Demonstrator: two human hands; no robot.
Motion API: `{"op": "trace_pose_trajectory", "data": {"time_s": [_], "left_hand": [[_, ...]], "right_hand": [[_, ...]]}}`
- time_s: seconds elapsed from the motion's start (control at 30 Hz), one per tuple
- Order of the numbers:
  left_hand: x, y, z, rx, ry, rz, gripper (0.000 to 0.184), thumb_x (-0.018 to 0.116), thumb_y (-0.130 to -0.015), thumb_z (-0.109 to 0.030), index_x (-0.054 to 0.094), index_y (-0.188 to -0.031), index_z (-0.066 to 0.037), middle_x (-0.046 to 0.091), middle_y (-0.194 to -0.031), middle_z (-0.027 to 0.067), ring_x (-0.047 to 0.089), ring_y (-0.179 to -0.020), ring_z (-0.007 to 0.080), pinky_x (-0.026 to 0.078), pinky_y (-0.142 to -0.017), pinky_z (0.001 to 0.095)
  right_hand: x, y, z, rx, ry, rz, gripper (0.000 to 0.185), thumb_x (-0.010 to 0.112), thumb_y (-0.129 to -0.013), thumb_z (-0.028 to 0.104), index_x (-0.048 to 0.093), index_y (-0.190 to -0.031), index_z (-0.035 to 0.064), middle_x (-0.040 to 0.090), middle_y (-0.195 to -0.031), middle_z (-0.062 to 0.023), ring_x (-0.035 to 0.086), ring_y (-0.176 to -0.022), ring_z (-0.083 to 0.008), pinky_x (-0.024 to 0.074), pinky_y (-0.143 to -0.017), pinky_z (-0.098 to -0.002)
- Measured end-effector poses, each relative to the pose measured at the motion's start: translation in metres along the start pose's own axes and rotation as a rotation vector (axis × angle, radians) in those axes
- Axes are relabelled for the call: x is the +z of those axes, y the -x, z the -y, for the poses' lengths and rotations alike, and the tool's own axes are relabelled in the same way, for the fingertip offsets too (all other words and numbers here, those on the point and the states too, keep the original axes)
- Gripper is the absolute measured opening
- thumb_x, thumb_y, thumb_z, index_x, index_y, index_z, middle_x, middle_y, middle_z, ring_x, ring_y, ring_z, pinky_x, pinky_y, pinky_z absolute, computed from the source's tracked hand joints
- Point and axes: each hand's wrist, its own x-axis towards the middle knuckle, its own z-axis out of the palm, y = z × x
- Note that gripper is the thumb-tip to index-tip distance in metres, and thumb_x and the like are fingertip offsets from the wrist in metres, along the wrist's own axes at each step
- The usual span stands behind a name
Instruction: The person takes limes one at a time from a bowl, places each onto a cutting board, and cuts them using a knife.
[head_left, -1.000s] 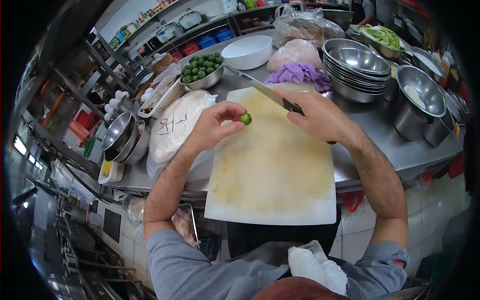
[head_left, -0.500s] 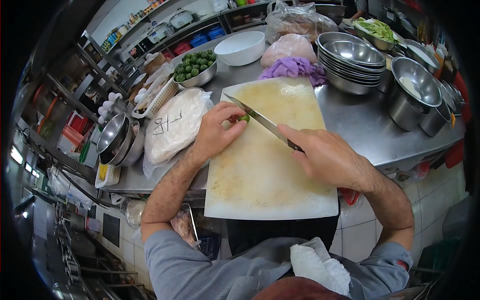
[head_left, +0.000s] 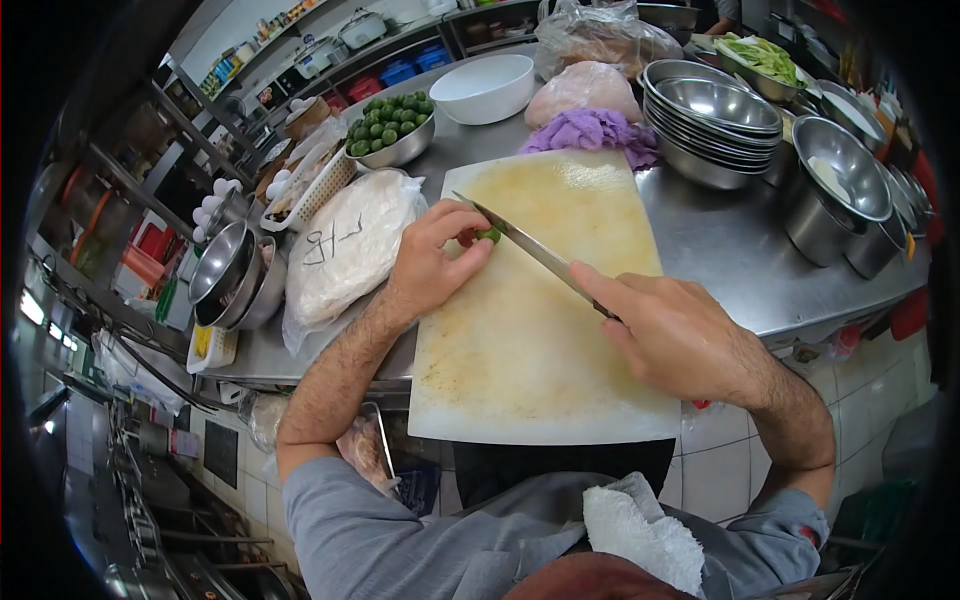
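Note:
A small green lime (head_left: 488, 235) is pinched between the fingertips and thumb of my left hand (head_left: 436, 258), over the upper left of the white cutting board (head_left: 545, 370). My right hand (head_left: 675, 322) grips the handle of a knife (head_left: 540, 253), whose blade slants up and left across the lime. Whether the edge has entered the lime cannot be seen. Behind my left hand, a metal bowl (head_left: 405, 150) holds many whole limes.
A filled plastic bag (head_left: 350, 245) lies left of the board. Beyond the board are a purple cloth (head_left: 590, 133) and a white bowl (head_left: 484, 90). Stacked metal bowls (head_left: 710, 130) stand at the right, near metal pots (head_left: 815, 225). Nested bowls (head_left: 225, 265) sit at the left.
The knife has come down from above the board to the lime, and my right hand has moved down and right. My left hand has shifted slightly left, still pinching the lime.

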Motion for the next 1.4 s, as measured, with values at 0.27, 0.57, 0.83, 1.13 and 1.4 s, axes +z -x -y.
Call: {"op": "trace_pose_trajectory", "data": {"time_s": [0.27, 0.57, 0.83, 1.13, 1.4], "left_hand": [[-0.001, 0.001, 0.002, -0.038, 0.022, 0.008, 0.018, 0.070, -0.080, -0.004, 0.066, -0.097, 0.000, 0.064, -0.098, 0.0084, 0.062, -0.079, 0.0142, 0.050, -0.069, 0.0261], [-0.001, 0.000, 0.006, -0.017, 0.035, 0.006, 0.019, 0.071, -0.079, -0.002, 0.065, -0.097, 0.001, 0.064, -0.099, 0.0098, 0.063, -0.079, 0.0162, 0.052, -0.071, 0.0272], [0.000, 0.002, 0.006, -0.032, 0.065, 0.009, 0.019, 0.070, -0.078, -0.001, 0.065, -0.097, 0.000, 0.064, -0.098, 0.0102, 0.063, -0.078, 0.0162, 0.052, -0.071, 0.0273], [0.001, 0.000, 0.006, 0.016, 0.026, -0.032, 0.018, 0.069, -0.077, -0.001, 0.065, -0.094, 0.001, 0.063, -0.094, 0.0091, 0.064, -0.074, 0.0159, 0.053, -0.067, 0.0277], [0.002, 0.001, 0.007, 0.005, 0.048, -0.023, 0.019, 0.069, -0.076, 0.000, 0.065, -0.095, 0.001, 0.063, -0.095, 0.0091, 0.063, -0.074, 0.0161, 0.052, -0.067, 0.0281]], "right_hand": [[0.007, -0.025, -0.007, -0.068, -0.003, -0.001, 0.054, 0.056, -0.089, 0.007, 0.039, -0.140, 0.0045, 0.063, -0.100, -0.0225, 0.061, -0.095, -0.0401, 0.0484, -0.079, -0.0470], [0.024, -0.060, -0.013, -0.195, -0.021, -0.112, 0.053, 0.051, -0.082, 0.002, 0.039, -0.134, -0.0043, 0.061, -0.096, -0.0239, 0.059, -0.094, -0.0412, 0.0480, -0.081, -0.0476], [0.012, -0.080, 0.000, -0.025, -0.024, 0.049, 0.053, 0.052, -0.088, 0.006, 0.039, -0.138, -0.0017, 0.063, -0.104, -0.0255, 0.060, -0.100, -0.0421, 0.0477, -0.085, -0.0487], [0.009, -0.096, 0.006, 0.005, -0.007, 0.092, 0.053, 0.051, -0.087, 0.005, 0.040, -0.138, -0.0020, 0.065, -0.102, -0.0242, 0.062, -0.098, -0.0410, 0.0487, -0.084, -0.0480], [0.013, -0.107, 0.002, -0.018, -0.047, 0.067, 0.049, 0.052, -0.087, 0.006, 0.043, -0.135, 0.0018, 0.065, -0.101, -0.0239, 0.063, -0.095, -0.0412, 0.0497, -0.084, -0.0473]]}}
